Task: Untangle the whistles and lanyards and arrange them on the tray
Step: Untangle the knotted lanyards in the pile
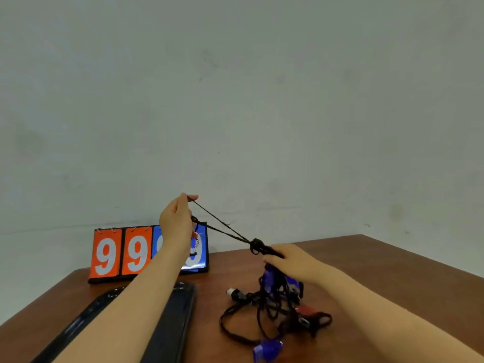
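From the head view, one tangle of black lanyards (275,305) lies on the brown wooden table (392,271), to the right of the single black glossy tray (180,310). In it at least three blue translucent plastic whistles (267,348) show, one red, and a black one with a white tip; the exact count is unclear. The left hand (176,221), raised beyond the tray, pinches a thin braided cord (222,226) pulled taut. The right hand (290,260), right of the tray and above the tangle, grips the knotted cord bunch. One flip scoreboard (123,254) stands behind the tray, two orange cards reading 9.
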